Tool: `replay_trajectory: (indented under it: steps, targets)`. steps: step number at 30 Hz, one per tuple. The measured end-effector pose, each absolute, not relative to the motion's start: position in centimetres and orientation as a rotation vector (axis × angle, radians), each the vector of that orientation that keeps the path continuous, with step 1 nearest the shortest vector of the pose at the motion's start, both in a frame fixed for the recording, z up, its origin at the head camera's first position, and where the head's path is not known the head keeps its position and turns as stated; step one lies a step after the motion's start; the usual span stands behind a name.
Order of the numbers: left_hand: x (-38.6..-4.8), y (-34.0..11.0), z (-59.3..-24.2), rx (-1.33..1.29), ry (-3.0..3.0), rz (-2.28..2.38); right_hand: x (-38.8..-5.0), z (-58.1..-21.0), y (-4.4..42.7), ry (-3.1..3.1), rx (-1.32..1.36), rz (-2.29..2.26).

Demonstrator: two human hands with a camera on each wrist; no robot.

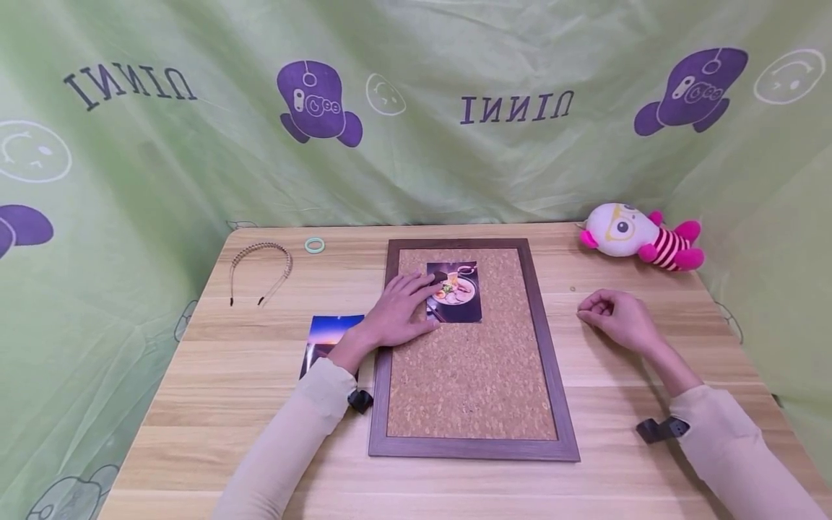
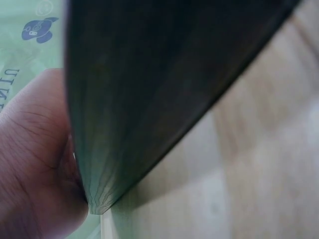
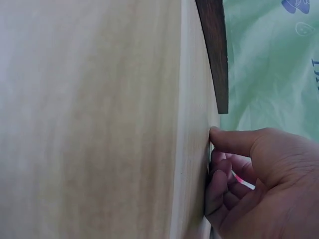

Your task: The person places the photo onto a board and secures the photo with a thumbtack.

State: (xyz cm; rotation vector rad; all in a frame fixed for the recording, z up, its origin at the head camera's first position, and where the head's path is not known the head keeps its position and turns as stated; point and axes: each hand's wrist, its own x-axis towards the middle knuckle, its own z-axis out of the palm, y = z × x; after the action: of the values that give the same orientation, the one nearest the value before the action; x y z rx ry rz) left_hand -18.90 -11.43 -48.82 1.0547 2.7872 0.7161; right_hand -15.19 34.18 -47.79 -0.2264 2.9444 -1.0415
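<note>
A cork board (image 1: 468, 383) with a dark wooden frame lies on the table. On its upper part is a photo of a bowl of noodles (image 1: 464, 307). My left hand (image 1: 399, 310) rests across the board's left edge, its extended fingers over the photo's left side. In the left wrist view the frame's dark edge (image 2: 149, 89) fills much of the picture beside the hand (image 2: 37, 159). Right of the board, my right hand (image 1: 617, 318) touches the tabletop with curled fingers; anything between the fingertips is hidden. Just beyond them lies a tiny round object (image 1: 573, 289), too small to identify.
A second photo (image 1: 331, 331) of a blue and orange sky lies left of the board, partly under the left arm. Farther left are a headband (image 1: 262, 247) and a mint-green ring (image 1: 315, 245). A plush toy (image 1: 640, 235) lies at the back right. Green curtains (image 1: 416, 166) surround the table.
</note>
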Motion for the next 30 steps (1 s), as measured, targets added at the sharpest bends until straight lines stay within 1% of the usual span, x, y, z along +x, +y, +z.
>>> replay_trajectory:
  steps: [11,21,30]
  targets:
    - [-19.1,-11.2,-49.1,1.044,2.77,0.674,-14.7,-47.2,33.2,2.969,-0.268,-1.183]
    - [-19.1,-11.4,-49.2,1.032,2.773,0.687,-15.2,-44.7,29.9,2.967,-0.211,-1.393]
    - [-19.0,-11.4,-49.0,1.045,2.776,0.697,-16.3,-44.5,27.1,2.873,-0.273,-1.622]
